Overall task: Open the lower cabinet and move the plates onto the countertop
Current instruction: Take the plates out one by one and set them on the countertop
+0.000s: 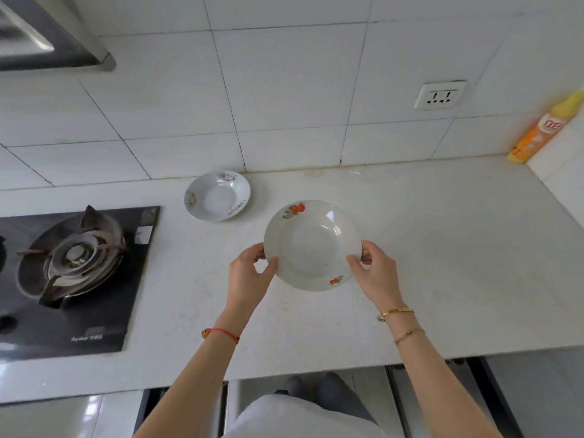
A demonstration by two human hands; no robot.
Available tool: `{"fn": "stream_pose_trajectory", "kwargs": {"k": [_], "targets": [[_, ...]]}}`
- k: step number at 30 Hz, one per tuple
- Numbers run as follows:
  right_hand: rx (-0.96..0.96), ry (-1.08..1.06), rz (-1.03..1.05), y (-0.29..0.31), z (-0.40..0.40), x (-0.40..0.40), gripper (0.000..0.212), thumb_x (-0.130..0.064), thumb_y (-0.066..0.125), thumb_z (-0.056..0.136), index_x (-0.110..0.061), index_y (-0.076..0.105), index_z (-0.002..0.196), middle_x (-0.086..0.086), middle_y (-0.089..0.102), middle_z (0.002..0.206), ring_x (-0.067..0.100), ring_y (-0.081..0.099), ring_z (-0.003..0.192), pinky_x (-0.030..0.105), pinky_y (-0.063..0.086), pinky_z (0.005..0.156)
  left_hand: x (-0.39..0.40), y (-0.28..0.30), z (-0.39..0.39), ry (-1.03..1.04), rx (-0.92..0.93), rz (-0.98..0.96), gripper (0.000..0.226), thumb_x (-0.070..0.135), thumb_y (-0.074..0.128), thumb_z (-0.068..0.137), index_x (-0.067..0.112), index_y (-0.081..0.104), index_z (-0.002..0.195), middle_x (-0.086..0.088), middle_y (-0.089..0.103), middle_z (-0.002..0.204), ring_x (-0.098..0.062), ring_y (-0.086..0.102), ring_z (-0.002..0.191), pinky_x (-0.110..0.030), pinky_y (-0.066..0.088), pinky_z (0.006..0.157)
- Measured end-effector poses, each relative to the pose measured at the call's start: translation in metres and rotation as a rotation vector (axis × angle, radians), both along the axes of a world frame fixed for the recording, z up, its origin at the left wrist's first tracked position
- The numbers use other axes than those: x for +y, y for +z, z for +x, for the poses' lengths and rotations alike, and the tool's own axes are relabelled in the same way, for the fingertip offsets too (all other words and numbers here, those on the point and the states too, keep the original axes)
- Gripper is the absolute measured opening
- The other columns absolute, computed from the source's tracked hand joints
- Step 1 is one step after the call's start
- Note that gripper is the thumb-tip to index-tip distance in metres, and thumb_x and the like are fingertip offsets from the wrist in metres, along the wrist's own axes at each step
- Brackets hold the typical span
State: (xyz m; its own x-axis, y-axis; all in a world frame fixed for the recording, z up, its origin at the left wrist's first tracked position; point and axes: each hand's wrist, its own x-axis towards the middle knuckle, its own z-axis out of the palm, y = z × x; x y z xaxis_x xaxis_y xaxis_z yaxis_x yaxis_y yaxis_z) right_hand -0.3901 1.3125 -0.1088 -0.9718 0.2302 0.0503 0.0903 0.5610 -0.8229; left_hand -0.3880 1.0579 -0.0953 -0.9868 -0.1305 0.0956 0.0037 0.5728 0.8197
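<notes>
Floral-rimmed plate (217, 196) already on counter (442, 248) near tiled wall. Fruit-print plate (312, 245) held over counter, left hand (249, 273) and right hand (376, 273) pinching opposite rims; not yet set down. Cabinet interior hidden; remaining plates unknown.

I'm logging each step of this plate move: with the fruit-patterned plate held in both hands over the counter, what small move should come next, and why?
Probably lower the fruit-patterned plate onto the bare countertop and let go. The left hand and right hand grip its opposite rims, it hangs over open counter, and the other plate already rests nearer the wall, apart from it.
</notes>
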Motion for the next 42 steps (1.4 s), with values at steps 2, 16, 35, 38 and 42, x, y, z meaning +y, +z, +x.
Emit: {"fn": "stream_pose_trajectory", "kwargs": {"k": [2, 16, 35, 38, 42], "targets": [[-0.012, 0.011, -0.005, -0.002, -0.022, 0.003, 0.015, -0.018, 0.066, 0.081, -0.018, 0.063, 0.096, 0.003, 0.067, 0.083, 0.017, 0.061, 0.079, 0.023, 0.049, 0.072, 0.002, -0.003, -0.020, -0.009, -0.017, -0.005, 0.026, 0.020, 0.070, 0.084, 0.016, 0.070, 0.110, 0.010, 0.070, 0.099, -0.006, 0.061, 0.087, 0.001, 0.038, 0.076], [-0.086, 0.152, 0.054, -0.035, -0.187, 0.007, 0.012, -0.017, 0.065, 0.081, -0.012, 0.061, 0.092, 0.005, 0.065, 0.081, 0.020, 0.060, 0.076, 0.030, 0.049, 0.070, 0.014, -0.044, -0.156, 0.125, -0.190, 0.016, 0.023, 0.017, 0.069, 0.084, 0.017, 0.071, 0.106, 0.008, 0.072, 0.093, -0.006, 0.062, 0.084, -0.007, 0.041, 0.074], [-0.135, 0.227, 0.125, -0.092, -0.283, -0.008, 0.018, -0.017, 0.064, 0.083, -0.013, 0.061, 0.100, 0.000, 0.061, 0.084, 0.012, 0.055, 0.073, 0.011, 0.035, 0.055, 0.009, -0.108, -0.243, 0.159, -0.287, -0.058, 0.026, 0.022, 0.070, 0.085, 0.012, 0.069, 0.109, -0.002, 0.072, 0.100, -0.014, 0.063, 0.090, -0.024, 0.049, 0.081], [-0.147, 0.223, 0.129, -0.095, -0.285, -0.010, 0.017, -0.019, 0.063, 0.084, -0.013, 0.061, 0.099, 0.001, 0.062, 0.085, 0.015, 0.057, 0.075, 0.014, 0.036, 0.055, 0.006, -0.108, -0.246, 0.146, -0.276, -0.082, 0.027, 0.022, 0.069, 0.085, 0.011, 0.068, 0.109, -0.003, 0.072, 0.101, -0.017, 0.064, 0.092, -0.025, 0.050, 0.082], [-0.163, 0.227, 0.136, -0.097, -0.281, -0.010, 0.021, -0.021, 0.062, 0.086, -0.011, 0.060, 0.104, 0.002, 0.062, 0.086, 0.020, 0.059, 0.080, 0.020, 0.042, 0.061, 0.006, -0.106, -0.245, 0.130, -0.275, -0.107, 0.031, 0.025, 0.068, 0.086, 0.010, 0.067, 0.113, -0.003, 0.071, 0.103, -0.018, 0.064, 0.094, -0.028, 0.053, 0.084]]}}
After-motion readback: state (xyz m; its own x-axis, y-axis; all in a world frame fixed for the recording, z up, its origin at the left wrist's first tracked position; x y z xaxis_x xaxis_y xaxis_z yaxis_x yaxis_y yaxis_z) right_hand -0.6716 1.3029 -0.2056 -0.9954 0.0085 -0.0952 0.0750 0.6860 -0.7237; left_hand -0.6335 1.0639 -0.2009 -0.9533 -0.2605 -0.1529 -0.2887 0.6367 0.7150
